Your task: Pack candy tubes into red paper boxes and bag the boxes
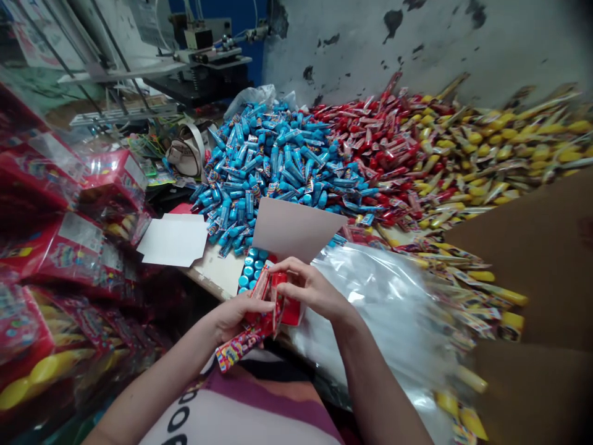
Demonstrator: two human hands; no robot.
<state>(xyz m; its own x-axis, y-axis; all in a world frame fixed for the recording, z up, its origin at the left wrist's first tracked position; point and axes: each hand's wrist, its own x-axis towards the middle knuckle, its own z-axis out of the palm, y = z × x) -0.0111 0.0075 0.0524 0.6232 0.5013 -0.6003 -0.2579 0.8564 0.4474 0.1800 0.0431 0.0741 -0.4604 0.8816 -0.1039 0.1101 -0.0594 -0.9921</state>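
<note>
**Red pkts in both hands, big heaps loose**

We've got a bundle of red pkts (273, 296) gripped in both hands, low centre of frame, above our lap. L hand (241, 318) curls under the bundle, fingers closed around it; R hand (308, 287) clamps from above, fingers bent over the top. A striped candy strip (239, 349) hangs below the bundle; can't tell if it's part of it.

Just past the hands, blue-capped tubes (250, 269) stand packed close on the bench, w/ a tilted grey card (296, 228) behind them & a flat white box blank (173, 241) to the left.

Made up so far, as far as we can see: red film-wrapped boxes (60, 247) stacked down the left side. Loose stock looks far bigger: blue tube sweets (259, 161), red sticks (365, 142) & yellow sticks (491, 148) lie in big heaps across the top, against a chipped wall (417, 43). A clear plastic bag (370, 303) sprawls right of the R hand.
</note>
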